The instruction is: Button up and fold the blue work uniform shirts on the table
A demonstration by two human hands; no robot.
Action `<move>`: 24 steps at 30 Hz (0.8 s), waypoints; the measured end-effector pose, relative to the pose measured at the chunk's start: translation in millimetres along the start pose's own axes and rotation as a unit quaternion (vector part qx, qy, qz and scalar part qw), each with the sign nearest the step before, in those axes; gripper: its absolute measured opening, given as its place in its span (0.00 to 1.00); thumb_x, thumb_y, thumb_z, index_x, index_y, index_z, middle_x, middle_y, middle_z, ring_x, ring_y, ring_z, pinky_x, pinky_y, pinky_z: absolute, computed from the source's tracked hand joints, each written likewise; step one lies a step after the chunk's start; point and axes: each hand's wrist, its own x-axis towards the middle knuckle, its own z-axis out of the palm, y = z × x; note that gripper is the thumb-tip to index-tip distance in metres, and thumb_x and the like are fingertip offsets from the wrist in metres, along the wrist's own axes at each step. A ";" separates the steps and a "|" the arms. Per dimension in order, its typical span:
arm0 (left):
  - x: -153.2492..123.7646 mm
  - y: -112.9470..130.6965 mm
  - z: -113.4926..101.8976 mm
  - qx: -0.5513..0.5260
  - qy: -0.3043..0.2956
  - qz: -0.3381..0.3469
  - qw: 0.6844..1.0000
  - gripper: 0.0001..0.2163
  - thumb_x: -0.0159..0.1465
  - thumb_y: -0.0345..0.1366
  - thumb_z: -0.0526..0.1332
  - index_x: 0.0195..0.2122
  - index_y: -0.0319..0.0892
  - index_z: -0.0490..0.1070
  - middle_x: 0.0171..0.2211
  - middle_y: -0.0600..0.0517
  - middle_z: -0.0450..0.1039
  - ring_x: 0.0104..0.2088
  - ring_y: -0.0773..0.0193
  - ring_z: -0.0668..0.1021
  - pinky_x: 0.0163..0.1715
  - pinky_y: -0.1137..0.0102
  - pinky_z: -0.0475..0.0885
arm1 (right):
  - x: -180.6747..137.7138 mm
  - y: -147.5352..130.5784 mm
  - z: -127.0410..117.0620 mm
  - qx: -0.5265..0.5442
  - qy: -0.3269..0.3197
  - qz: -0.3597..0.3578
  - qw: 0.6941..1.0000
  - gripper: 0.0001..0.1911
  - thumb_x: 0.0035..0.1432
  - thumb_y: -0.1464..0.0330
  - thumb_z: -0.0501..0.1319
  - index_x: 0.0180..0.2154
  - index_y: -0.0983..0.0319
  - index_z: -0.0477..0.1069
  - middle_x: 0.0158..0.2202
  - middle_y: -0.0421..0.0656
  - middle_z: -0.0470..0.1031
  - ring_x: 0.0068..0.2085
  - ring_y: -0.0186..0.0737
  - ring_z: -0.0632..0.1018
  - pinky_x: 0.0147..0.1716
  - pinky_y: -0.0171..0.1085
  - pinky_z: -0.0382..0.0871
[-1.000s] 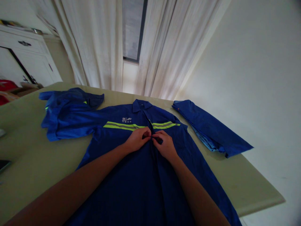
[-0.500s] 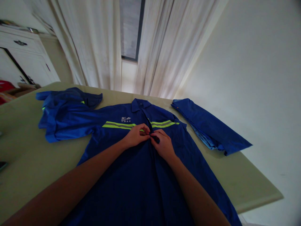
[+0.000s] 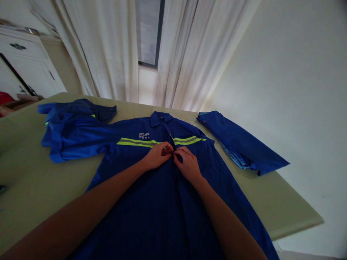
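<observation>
A dark blue work shirt point(image 3: 151, 202) with yellow-green reflective stripes lies flat, front up, on the table point(image 3: 29, 180), collar away from me. My left hand point(image 3: 158, 156) and my right hand point(image 3: 187, 164) meet at the shirt's front opening just below the stripes. Both pinch the two edges of the placket together with closed fingertips. Whatever small part sits between the fingertips is hidden.
A crumpled blue garment point(image 3: 73, 124) lies at the far left of the table. A folded blue garment point(image 3: 238, 142) lies at the right, reaching past the table's edge. White curtains point(image 3: 114, 54) and a window are behind; a white cabinet point(image 3: 24, 68) stands far left.
Both hands have crept slightly up the shirt's front toward the stripes, still pinching the placket. The view has shifted a little to the right.
</observation>
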 end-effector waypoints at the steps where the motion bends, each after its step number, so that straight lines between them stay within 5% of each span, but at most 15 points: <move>1: -0.6 0.1 0.6 0.008 0.005 0.000 1.000 0.08 0.59 0.29 0.63 0.40 0.41 0.71 0.37 0.51 0.77 0.37 0.62 0.82 0.39 0.69 0.76 | 0.1 0.4 0.0 0.007 0.002 0.001 1.000 0.08 0.64 0.71 0.60 0.42 0.57 0.77 0.45 0.44 0.78 0.44 0.41 0.80 0.47 0.39 0.75; 7: -5.6 6.9 6.4 0.051 0.019 0.012 0.998 0.16 0.62 0.27 0.60 0.50 0.46 0.67 0.37 0.54 0.80 0.37 0.62 0.83 0.42 0.67 0.78 | 0.7 -0.7 -2.3 0.026 0.018 0.007 0.999 0.08 0.64 0.71 0.60 0.41 0.58 0.78 0.45 0.45 0.78 0.43 0.42 0.80 0.45 0.39 0.76; 13: -8.2 15.5 7.0 0.149 0.056 0.015 0.987 0.13 0.62 0.28 0.61 0.47 0.47 0.69 0.36 0.55 0.80 0.38 0.62 0.83 0.42 0.68 0.77 | 0.6 -2.6 -4.0 0.050 0.033 0.030 0.998 0.06 0.63 0.69 0.62 0.39 0.59 0.79 0.44 0.45 0.78 0.40 0.41 0.80 0.43 0.39 0.76; 24: -6.5 13.3 4.9 0.078 0.042 0.031 0.996 0.07 0.61 0.29 0.62 0.41 0.44 0.72 0.37 0.52 0.80 0.37 0.62 0.83 0.40 0.69 0.79 | 1.7 -2.1 -4.3 0.075 0.031 0.025 0.996 0.08 0.64 0.70 0.61 0.38 0.58 0.80 0.43 0.45 0.79 0.39 0.41 0.80 0.42 0.39 0.76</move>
